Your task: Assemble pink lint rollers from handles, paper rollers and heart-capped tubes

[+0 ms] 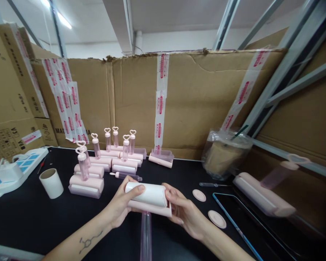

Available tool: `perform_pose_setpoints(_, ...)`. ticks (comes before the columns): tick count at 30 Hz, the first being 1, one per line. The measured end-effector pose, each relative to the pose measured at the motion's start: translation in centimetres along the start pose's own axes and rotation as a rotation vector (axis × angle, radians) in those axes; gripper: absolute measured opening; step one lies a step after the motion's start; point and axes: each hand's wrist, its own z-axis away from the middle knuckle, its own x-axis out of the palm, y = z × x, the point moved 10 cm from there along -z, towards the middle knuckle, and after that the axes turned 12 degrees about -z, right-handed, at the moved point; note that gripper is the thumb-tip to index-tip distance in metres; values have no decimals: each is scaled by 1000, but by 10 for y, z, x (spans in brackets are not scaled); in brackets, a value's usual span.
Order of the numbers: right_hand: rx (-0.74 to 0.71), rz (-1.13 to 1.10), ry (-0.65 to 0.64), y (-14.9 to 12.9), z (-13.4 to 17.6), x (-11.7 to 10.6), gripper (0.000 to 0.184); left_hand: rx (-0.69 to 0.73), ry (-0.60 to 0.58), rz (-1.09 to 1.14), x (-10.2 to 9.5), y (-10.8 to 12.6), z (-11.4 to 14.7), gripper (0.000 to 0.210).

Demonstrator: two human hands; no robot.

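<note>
Between my two hands is a white roll (148,193), lying in an open pink holder (154,209) with a see-through pink tube handle (146,235) hanging below. My left hand (122,203) is closed round the left end, its thumb pressed on the roll. At the right end my right hand (183,208) grips the holder, fingers by the roll's edge. A pink disc (199,195) and another pink disc (217,219) lie to the right of my right hand. Beyond my left hand lies a loose handle (127,176) in clear pink.
Several pink lint rollers (87,184) with heart-topped handles stand back left; one more lint roller (266,195) is far right. A white tube (52,184), power strip (29,166), blue-edged phone (241,224) and bagged drink cup (224,156) surround the work area. A cardboard wall (136,98) closes the back.
</note>
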Motion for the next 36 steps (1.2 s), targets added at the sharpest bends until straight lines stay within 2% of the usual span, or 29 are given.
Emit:
perform_pose_setpoints(3,13,6,-5,2,0,0,36,5,-8,9,1,0,0,31)
perform_pose_setpoints(9,-14,40,146,-2,0,-12,39,-15,-23,22,1,-4,-2,32)
perform_pose_setpoints(15,-4,61,142,-4,-1,-10,41,-24,-40,19,3,-6,-3,31)
perform_pose_setpoints(21,42,26,42,1,-3,-4,42,-27,-33,3,1,-6,-2,31)
perform_pose_setpoints(29,15,67,-32,-2,-5,-1,47,-30,-47,4,2,-5,-2,30)
perform_pose_setpoints(36,36,159,-92,4,0,10,39,27,-11,-15,-6,2,-2,34)
